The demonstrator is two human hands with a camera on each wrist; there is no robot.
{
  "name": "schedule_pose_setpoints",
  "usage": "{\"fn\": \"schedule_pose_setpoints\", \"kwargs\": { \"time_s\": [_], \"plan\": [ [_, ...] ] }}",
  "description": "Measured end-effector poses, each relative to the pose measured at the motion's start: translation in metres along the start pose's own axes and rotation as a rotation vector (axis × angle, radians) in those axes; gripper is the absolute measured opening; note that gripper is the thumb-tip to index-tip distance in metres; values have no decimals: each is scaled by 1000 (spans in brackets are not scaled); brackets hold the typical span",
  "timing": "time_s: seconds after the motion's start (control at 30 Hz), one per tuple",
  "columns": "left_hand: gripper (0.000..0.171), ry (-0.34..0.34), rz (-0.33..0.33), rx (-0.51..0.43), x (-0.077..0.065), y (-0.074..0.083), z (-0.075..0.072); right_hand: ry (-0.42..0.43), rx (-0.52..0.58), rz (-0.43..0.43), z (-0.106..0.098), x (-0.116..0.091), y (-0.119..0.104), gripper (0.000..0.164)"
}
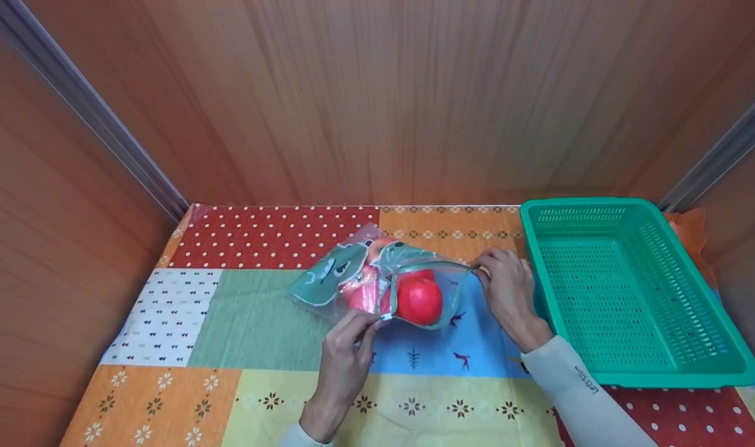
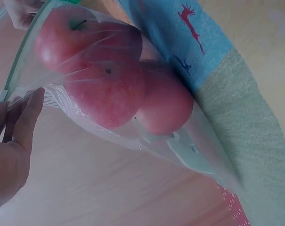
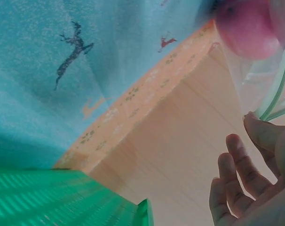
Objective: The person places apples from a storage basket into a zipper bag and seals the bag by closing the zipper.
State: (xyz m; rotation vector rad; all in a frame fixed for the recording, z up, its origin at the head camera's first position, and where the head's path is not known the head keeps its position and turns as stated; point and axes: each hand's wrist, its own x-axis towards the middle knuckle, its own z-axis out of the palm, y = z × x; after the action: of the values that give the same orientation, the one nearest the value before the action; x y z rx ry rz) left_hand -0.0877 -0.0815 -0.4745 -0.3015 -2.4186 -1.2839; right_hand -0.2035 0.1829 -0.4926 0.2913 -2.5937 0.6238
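Observation:
A clear zipper bag [image 1: 455,292] with green printed patches lies in the middle of the cloth, and its mouth gapes. Several red apples [image 1: 419,300] are inside, also visible through the plastic as an apple [image 2: 105,94] in the left wrist view. My left hand [image 1: 346,344] pinches the bag's mouth edge beside the white slider [image 1: 387,317]. At the far right corner of the mouth, my right hand [image 1: 506,287] pinches the green zip strip [image 3: 279,89] between thumb and index finger. Its other fingers [image 3: 236,176] are spread apart from the bag.
To the right of the bag stands a green plastic basket [image 1: 607,298], close beside my right forearm. A patchwork tablecloth [image 1: 272,323] covers the table. Wood-grain panels [image 1: 377,99] rise behind it and at both sides.

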Motion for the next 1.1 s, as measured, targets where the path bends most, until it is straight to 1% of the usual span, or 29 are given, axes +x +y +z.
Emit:
{"fn": "schedule_pose_setpoints", "kwargs": {
  "time_s": [0.13, 0.37, 0.5, 0.7, 0.83, 0.93, 1.1],
  "plan": [
    [20, 36, 13, -17, 3, 1, -4, 20, -12, -8, -7, -1, -1, 6],
    [22, 125, 78, -57, 8, 0, -12, 38, -14, -17, -22, -5, -4, 7],
    [22, 161, 95, -83, 11, 1, -16, 54, -17, -16, -30, -6, -5, 6],
    [19, 191, 63, -113, 16, 5, -20, 73, -41, -35, -39, -8, -4, 7],
    [17, 200, 61, -130, 18, 8, -23, 99, -41, -57, -44, -10, -2, 6],
    [17, 206, 67, -132, 20, 9, -26, 120, -26, -77, -49, -11, -1, 3],
    [19, 237, 107, -164, 24, 7, -30, 138, -12, -108, -58, -11, -4, 3]
  ]
}}
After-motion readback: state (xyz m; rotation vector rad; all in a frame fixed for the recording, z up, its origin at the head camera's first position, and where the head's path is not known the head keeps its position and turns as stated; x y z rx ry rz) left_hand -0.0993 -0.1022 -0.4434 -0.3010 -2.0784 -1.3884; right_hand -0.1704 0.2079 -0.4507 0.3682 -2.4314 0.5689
